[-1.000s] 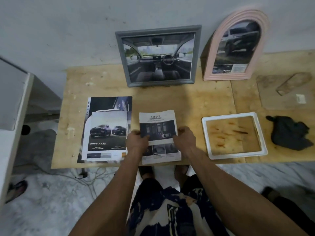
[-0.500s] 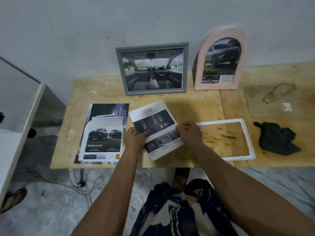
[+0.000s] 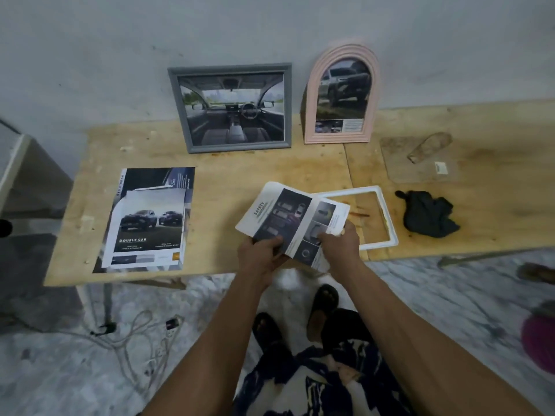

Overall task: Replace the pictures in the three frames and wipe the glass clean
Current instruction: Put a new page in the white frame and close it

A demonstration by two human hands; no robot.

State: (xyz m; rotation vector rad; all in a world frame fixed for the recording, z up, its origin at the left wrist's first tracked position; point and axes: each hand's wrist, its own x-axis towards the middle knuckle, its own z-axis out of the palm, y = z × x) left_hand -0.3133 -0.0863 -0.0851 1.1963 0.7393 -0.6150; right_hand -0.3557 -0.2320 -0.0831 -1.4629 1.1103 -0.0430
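Head cam, both hands (image 3: 295, 249) grip safety sheet (image 3: 292, 222)

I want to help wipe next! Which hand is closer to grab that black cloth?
Probably the right hand. It holds the safety page on the side nearer the black cloth, which lies just past the white frame. The left hand is farther away.

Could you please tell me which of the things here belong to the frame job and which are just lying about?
Job: printed page held by both hands, white frame, grey frame, pink arched frame, black cloth, stack of prints.
Lying about: cable on the floor, sandal.
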